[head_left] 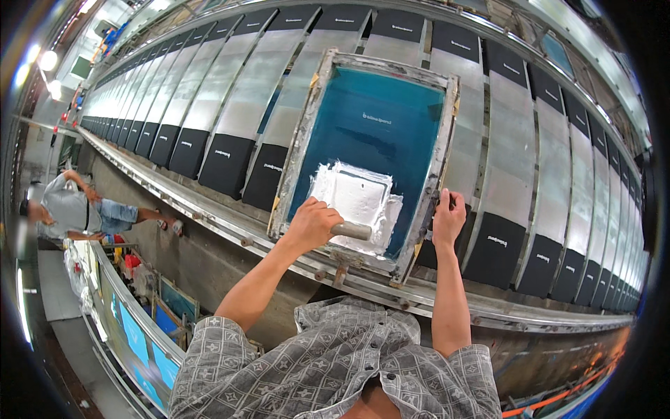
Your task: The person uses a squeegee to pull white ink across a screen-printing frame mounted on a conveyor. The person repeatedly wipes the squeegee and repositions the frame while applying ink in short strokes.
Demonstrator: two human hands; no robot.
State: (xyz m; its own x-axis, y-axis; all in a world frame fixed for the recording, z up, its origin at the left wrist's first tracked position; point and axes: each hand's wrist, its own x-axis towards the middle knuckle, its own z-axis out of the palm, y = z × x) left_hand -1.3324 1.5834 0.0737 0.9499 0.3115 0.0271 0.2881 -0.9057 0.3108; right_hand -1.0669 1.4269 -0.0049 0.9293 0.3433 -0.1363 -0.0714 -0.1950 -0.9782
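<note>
A screen-printing frame [314, 105] with teal mesh [370, 140] lies across the long table in front of me. Thick white ink [352, 188] is spread over the lower part of the mesh, beneath a small pale printed mark. My left hand [310, 227] is closed on a squeegee [352, 230], whose wide bar rests at the lower edge of the ink. At the frame's right side, my right hand [448, 216] has its fingers curled round the dark edge fitting.
Rows of black panels [492, 248] on pale boards [506, 167] run left and right along the railed table [174, 192]. A person [77, 209] stands in the aisle at left, beside a cart [132, 314] holding screens and red items.
</note>
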